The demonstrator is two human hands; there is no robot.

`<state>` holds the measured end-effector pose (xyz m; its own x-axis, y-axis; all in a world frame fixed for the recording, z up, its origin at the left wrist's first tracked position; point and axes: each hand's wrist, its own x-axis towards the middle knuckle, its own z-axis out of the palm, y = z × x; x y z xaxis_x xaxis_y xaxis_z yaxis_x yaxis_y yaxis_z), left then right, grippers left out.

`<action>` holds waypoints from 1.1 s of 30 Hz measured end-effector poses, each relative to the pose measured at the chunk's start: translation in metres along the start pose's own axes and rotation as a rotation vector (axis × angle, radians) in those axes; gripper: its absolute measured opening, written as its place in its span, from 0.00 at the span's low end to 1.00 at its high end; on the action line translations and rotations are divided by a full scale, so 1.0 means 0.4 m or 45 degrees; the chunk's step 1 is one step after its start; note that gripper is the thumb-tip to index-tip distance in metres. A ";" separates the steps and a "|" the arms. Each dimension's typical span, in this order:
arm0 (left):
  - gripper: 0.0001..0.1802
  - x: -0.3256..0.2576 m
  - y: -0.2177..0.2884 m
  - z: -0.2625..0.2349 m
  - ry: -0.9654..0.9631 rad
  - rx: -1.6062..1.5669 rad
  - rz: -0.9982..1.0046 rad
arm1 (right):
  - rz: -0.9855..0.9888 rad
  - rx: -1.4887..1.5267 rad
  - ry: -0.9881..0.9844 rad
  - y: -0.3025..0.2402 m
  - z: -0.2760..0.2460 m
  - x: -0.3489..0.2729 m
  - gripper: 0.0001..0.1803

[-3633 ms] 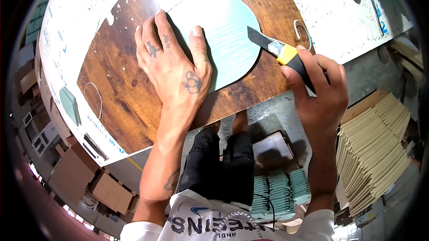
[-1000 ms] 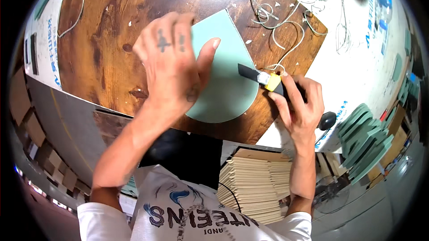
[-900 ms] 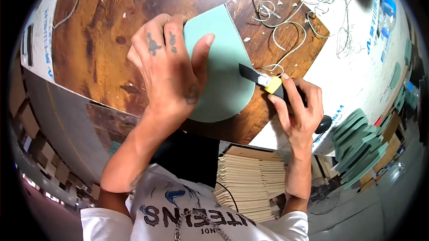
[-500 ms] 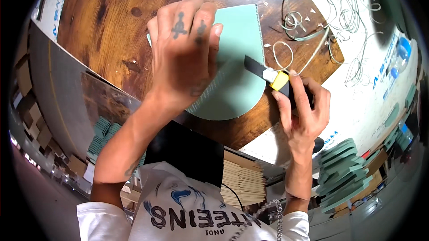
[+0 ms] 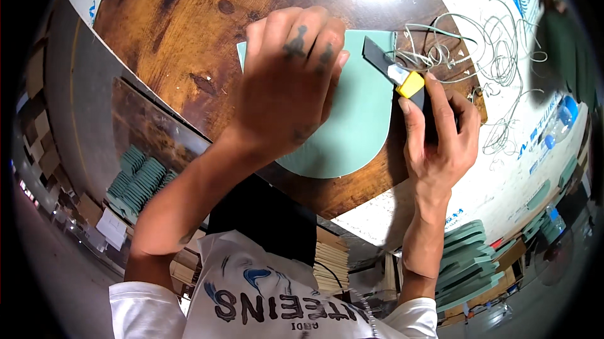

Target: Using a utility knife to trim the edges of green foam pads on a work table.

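While left hand (image 5: 286, 87) presses flat, fingers spread, on the thin pale-green round-edged sheet (image 5: 352, 131) on the brown wooden desk (image 5: 170, 18) | right hand (image 5: 437, 134) clenched on yellow-and-black utility knife (image 5: 402, 78) at sheet's far-right edge | sheet likely light, flexible, slippery: pin near cut.

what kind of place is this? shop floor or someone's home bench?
Most likely a small workshop or production floor. The left hand presses a green rounded sheet onto a worn wooden cutting board while the right hand works a utility knife. Curly trimmed strips and stacks of identical green pieces suggest batch work.
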<state>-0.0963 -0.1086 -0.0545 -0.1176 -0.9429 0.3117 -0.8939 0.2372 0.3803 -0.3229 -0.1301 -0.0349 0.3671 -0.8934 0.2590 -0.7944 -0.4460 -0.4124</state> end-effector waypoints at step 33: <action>0.59 -0.142 0.074 -0.166 -1.274 -0.384 0.564 | 2.209 1.460 0.301 -0.579 -0.051 -0.508 0.12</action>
<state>-0.0873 -0.0324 -0.0031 -0.8116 -0.4933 -0.3130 -0.5626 0.5156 0.6463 -0.2235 0.1558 0.0258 -0.3801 -0.3496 -0.8563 0.4491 0.7396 -0.5013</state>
